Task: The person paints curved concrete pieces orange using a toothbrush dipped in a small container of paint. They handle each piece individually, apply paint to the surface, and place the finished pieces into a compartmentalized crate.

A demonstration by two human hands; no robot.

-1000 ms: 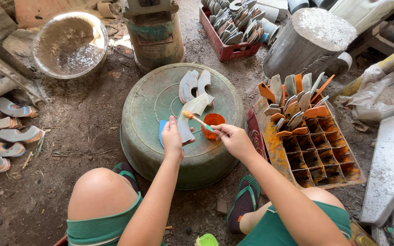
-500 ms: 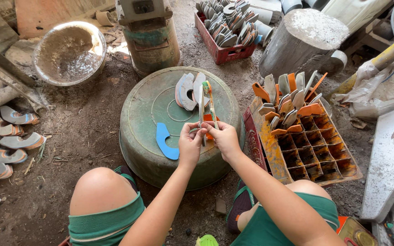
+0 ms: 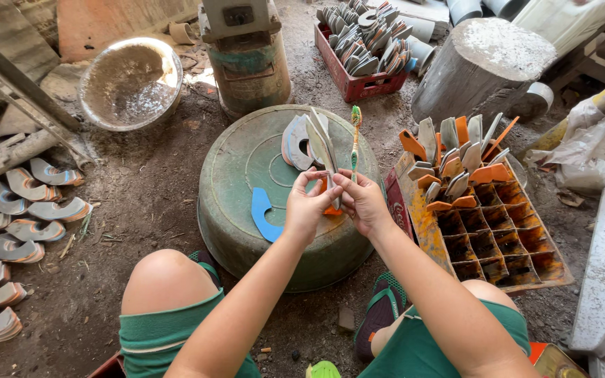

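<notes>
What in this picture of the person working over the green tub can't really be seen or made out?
- Orange pot, head view: mostly hidden behind the left hand and right hand.
- Grey curved piece: its lower end is covered by the fingers.
- Toothbrush: its handle end disappears in the right hand's grip.
- Divided crate: cell bottoms too dark.
- Red crate: pieces too small to count.

Blue cutout point(image 3: 260, 217) on upturned basin point(image 3: 246, 157)

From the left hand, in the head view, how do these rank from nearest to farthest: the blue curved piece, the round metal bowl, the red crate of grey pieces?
Measured from the left hand:
1. Blue curved piece, just to its left on the green upturned basin.
2. Round metal bowl, up left on the ground.
3. Red crate, up right beyond the basin; close to the bowl's range, though it looks slightly deeper in the scene.
</notes>
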